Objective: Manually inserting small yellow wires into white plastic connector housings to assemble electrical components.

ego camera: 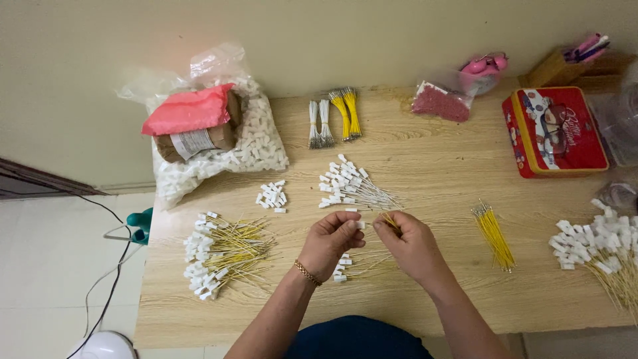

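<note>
wooden table (425, 292) against a pale wall carries piles of small parts. left hand (330, 240) pinches a white connector (359, 225) at its fingertips, and right hand (411, 243) pinches a yellow wire (391, 221) just beside it, the two nearly touching. under the hands lies a short row of finished pieces (343, 266). beyond the fingertips sit white-wired connectors (349, 184); left of the left hand, yellow-wired ones (222, 252); right of the right hand, loose yellow wires (494, 236).
</note>
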